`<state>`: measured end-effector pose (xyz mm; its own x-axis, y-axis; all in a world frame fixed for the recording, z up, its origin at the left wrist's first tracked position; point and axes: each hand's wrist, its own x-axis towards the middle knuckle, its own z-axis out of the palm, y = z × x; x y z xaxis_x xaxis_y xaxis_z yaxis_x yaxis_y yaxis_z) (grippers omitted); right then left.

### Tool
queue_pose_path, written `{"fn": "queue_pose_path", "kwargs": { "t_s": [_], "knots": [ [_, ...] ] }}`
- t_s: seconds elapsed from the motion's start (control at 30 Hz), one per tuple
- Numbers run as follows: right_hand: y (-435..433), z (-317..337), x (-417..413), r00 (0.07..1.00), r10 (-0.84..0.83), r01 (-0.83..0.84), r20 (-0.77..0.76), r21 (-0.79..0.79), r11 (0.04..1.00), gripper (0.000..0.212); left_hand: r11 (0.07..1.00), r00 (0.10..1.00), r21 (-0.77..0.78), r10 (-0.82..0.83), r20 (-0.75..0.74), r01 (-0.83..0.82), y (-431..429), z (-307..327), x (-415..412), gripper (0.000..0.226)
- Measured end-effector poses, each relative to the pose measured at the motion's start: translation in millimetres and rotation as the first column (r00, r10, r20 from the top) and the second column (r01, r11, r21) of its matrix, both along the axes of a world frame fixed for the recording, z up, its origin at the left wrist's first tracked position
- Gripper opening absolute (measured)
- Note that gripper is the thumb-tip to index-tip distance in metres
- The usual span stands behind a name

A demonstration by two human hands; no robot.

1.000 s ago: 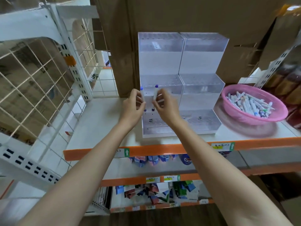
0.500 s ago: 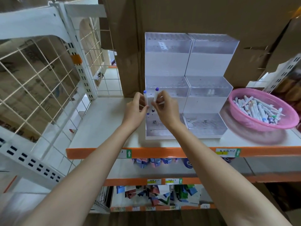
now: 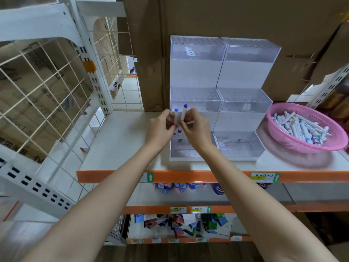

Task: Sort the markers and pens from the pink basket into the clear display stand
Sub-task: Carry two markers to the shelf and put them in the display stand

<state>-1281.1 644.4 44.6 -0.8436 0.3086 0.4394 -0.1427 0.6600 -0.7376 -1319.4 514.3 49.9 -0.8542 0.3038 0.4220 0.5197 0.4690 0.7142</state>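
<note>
The clear display stand (image 3: 245, 72) has three stepped tiers and stands at the back of the shelf. My left hand (image 3: 160, 127) pinches one white marker with a blue cap (image 3: 176, 115), held upright. My right hand (image 3: 196, 127) holds a second white marker with a dark blue cap (image 3: 184, 112), also upright, right beside the first. Both hands meet in front of the stand's lower left tier. A couple of blue caps poke up from that tier just below my fingers. The pink basket (image 3: 283, 142) sits to the right, filled with several markers and pens (image 3: 300, 127).
The white shelf (image 3: 120, 140) has an orange front edge (image 3: 207, 176) with price tags. A white wire-grid rack (image 3: 56, 91) stands on the left. Cardboard boxes (image 3: 226, 16) fill the back. Lower shelves hold small packaged goods.
The view shifted left and the stand and basket slid right in frame. My hands moved closer together, bringing the two markers side by side.
</note>
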Motion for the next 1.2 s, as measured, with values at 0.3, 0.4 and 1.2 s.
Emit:
{"fn": "queue_pose_path", "kwargs": {
  "t_s": [0.3,0.4,1.2],
  "knots": [
    [0.9,0.7,-0.2,1.000,-0.012,0.011,0.021,0.062,0.998,0.009,0.999,1.000,-0.020,0.029,0.007,-0.029,-2.6,0.9,1.0,0.015],
    [0.9,-0.2,-0.8,1.000,-0.021,0.019,0.019,0.073,0.997,0.009,0.997,1.000,-0.071,0.025,0.006,-0.025,-2.0,1.7,0.8,0.011],
    [4.0,-1.0,-4.0,0.996,-0.050,0.037,0.078,0.163,0.986,0.011,0.945,0.983,-0.318,0.124,0.134,-0.075,1.9,-5.2,4.1,0.013]
  ]
}}
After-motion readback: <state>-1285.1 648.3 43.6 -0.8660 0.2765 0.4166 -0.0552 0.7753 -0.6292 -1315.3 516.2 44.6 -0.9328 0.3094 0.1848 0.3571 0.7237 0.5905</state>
